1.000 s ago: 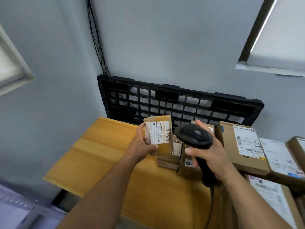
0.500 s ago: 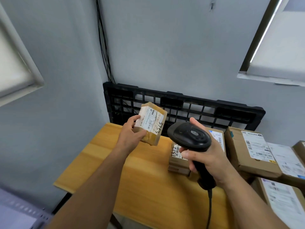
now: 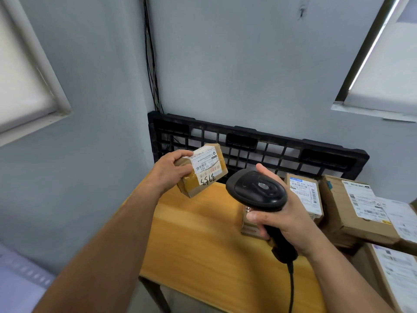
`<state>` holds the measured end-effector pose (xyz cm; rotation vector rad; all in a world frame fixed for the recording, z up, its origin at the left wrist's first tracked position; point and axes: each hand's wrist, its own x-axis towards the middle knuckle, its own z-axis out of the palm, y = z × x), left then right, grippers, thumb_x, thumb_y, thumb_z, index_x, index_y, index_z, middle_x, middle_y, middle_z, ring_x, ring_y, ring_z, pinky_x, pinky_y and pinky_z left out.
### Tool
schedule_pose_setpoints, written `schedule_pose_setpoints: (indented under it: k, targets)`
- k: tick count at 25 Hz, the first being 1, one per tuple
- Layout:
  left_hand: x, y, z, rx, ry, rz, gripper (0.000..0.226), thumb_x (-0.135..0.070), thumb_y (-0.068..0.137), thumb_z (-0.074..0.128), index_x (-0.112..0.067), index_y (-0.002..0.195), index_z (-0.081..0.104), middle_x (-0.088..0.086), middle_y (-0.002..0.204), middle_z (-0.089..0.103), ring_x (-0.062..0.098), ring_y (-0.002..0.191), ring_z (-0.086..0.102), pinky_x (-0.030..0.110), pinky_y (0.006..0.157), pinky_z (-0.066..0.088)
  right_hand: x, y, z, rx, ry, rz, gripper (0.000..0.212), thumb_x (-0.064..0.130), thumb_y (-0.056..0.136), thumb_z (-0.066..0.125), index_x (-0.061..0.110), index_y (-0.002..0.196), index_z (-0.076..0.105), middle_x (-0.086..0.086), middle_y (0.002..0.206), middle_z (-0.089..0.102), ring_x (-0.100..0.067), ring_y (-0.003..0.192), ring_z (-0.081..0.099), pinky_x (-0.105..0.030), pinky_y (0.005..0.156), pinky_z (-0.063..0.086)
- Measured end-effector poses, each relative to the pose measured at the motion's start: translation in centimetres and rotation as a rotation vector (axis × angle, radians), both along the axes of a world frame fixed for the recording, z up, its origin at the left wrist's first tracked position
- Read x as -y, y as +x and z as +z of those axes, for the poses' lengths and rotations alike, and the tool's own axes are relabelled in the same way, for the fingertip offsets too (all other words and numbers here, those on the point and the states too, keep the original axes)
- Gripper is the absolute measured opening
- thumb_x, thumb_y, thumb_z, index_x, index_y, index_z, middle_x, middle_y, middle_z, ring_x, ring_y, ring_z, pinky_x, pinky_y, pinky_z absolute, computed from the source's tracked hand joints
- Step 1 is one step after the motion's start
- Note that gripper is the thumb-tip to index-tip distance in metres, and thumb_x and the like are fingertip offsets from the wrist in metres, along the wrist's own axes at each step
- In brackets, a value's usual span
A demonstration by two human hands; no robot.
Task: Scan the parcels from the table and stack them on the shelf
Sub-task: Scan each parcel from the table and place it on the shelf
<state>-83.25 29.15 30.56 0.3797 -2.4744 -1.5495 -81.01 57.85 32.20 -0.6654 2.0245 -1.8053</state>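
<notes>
- Since the earlier frames, the small parcel has been raised clear of the table and turned. Its label now sits tilted, with the handwritten number upside down.
- Left hand: clamped on the parcel's left end, fingers over the top edge, thumb on the near face. The parcel hangs in the air above the table's far left corner, in front of the black pallet.
- Right hand: wrapped round the handle of the corded scanner. The scanner head lies just right of the parcel and does not touch it.
- Hazard, misread: the scan window is not visible, so aim cannot be confirmed. Labelled boxes stand just behind the scanner (all with barcodes facing up). A beam that misses the held label could register one of those instead.
- Hazard, drop: the grip covers one end only. A quick swing toward the shelf could let the parcel slip.
- Parcel appearance: brown cardboard, taped, box-shaped, small enough for one hand. A white label with print, barcodes and a red strip wraps over two faces.
</notes>
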Motion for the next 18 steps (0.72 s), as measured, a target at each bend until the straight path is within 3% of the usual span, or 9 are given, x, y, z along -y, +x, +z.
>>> schedule_pose_setpoints:
  k: [8,13,15,18]
  targets:
    - [1.4,1.8,0.0,-0.018,-0.017,-0.029,0.035,-0.012,0.089,0.063,-0.031,0.118,0.059,0.004,0.124,0.055,0.019,0.108,0.057,0.024,0.072,0.055,1.4,2.6,-1.0,0.013,0.010,-0.016,0.105,0.017,0.062,0.084,0.040,0.149,0.028,-0.007,0.083,0.072,-0.028,0.048,0.056,-0.036,0.047,0.052]
    - [1.5,4.5,0.4,-0.030,-0.017,-0.001,0.035,-0.011,0.091,0.062,-0.029,0.120,0.057,0.003,0.126,0.053,0.018,0.109,0.056,0.020,0.069,0.053,1.6,4.3,-0.8,0.006,0.022,-0.007,0.107,0.020,0.060,0.086,0.040,0.148,0.029,-0.010,0.084,0.072,-0.027,0.048,0.057,-0.034,0.049,0.053]
    - [1.4,6.3,0.7,-0.041,-0.014,0.023,0.035,-0.011,0.091,0.062,-0.029,0.120,0.057,0.002,0.126,0.052,0.018,0.110,0.054,0.020,0.068,0.052,1.5,5.3,-0.6,0.000,0.029,0.005,0.110,0.014,0.060,0.091,0.040,0.147,0.030,-0.009,0.083,0.072,-0.026,0.048,0.057,-0.033,0.048,0.053]
    - [1.0,9.9,1.0,-0.042,-0.019,0.050,0.035,-0.011,0.091,0.061,-0.027,0.122,0.056,0.001,0.124,0.051,0.018,0.110,0.053,0.021,0.072,0.052,1.2,7.7,-0.4,0.006,0.024,0.027,0.105,0.008,0.062,0.081,0.040,0.147,0.030,-0.008,0.085,0.072,-0.025,0.049,0.057,-0.031,0.047,0.052]
